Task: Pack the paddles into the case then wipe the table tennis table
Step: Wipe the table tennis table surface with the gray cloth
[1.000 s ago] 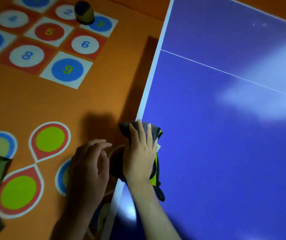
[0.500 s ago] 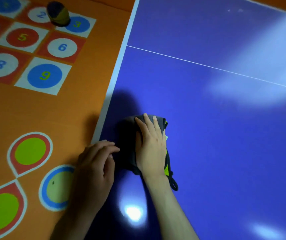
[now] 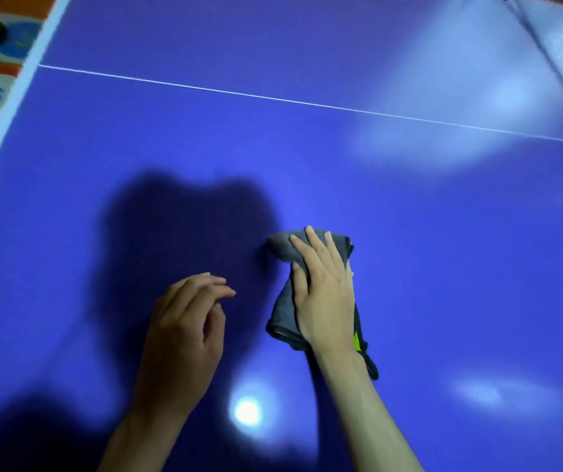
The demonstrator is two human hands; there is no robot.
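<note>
Table tennis desk point(image 3: 409, 233) fills our view, blue with a thin white line across it, and we judge the wiping step is in hand (no paddles or case in sight). Our right hand point(image 3: 324, 294) presses flat, fingers straight, on a bunched grey cloth point(image 3: 281, 248) near mid-surface; our left hand point(image 3: 184, 328) hovers beside it, loosely curled, holding nothing. Next we should sweep the cloth across unwiped areas under even pressure.
</note>
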